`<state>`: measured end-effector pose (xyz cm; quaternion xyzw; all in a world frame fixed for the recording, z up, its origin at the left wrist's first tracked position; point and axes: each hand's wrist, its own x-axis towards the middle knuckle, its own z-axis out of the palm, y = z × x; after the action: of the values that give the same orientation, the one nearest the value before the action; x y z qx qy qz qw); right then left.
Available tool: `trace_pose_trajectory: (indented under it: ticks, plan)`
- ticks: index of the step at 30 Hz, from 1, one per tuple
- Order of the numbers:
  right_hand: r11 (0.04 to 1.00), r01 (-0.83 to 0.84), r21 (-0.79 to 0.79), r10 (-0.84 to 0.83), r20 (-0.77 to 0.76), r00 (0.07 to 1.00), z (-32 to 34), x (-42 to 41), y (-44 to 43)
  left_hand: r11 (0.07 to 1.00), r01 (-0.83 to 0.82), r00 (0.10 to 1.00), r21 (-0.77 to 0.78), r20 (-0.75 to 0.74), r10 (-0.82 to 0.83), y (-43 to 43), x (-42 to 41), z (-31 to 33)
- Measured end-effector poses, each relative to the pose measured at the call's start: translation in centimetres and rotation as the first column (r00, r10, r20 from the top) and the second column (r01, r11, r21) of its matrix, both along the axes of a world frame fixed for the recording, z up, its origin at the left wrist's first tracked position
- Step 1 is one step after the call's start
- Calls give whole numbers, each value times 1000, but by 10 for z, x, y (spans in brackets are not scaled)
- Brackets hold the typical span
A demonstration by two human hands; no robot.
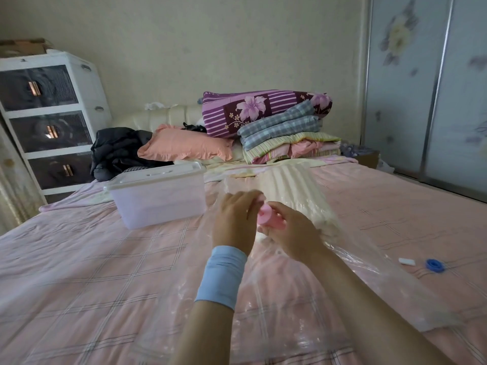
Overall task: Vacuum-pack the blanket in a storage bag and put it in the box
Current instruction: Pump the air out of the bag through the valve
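A folded cream blanket (290, 191) lies inside a clear plastic storage bag (303, 291) spread over the pink bed. Above the bag, near the blanket's near end, both hands meet on a small pink pump-like piece (268, 216). My right hand (292, 233) grips its body from the right. My left hand (235, 217), with a light blue wristband, curls its fingers round the piece's left end. A translucent plastic box (158, 204) with a white lid stands closed on the bed to the left of the hands.
A blue round cap (434, 265) and a small white clip (407, 261) lie on the bed at the right. Stacked quilts (284, 127), a pink pillow (184, 146) and a dark jacket (118, 151) fill the bed's head. A white drawer unit (50, 119) stands at left, wardrobe doors at right.
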<state>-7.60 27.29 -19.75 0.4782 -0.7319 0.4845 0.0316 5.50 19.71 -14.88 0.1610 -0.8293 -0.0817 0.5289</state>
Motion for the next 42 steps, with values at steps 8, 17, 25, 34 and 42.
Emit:
trace_pose_trajectory:
  ticks: [8, 17, 25, 34, 42]
  plan:
    - [1000, -9, -6, 9, 32, 999, 0, -6, 10, 973, -134, 889, -186, -457, 35, 11, 9, 41]
    - [999, 7, -32, -6, 4, 1000, 0, -5, 10, 977, -50, 962, -205, -272, -8, 11, 3, 27]
    - [1000, -27, 7, 27, -43, 999, -1, -1, 9, 986, -69, 962, -149, -270, 27, 5, 3, -1]
    - [1000, 18, -10, -19, -114, 993, 2, -6, 15, 958, -132, 900, -254, -436, 8, 14, 22, 61]
    - [1000, -11, 11, 12, -113, 993, -4, 1, 3, 1000, -1, 997, 7, -76, 2, 0, 1, -12]
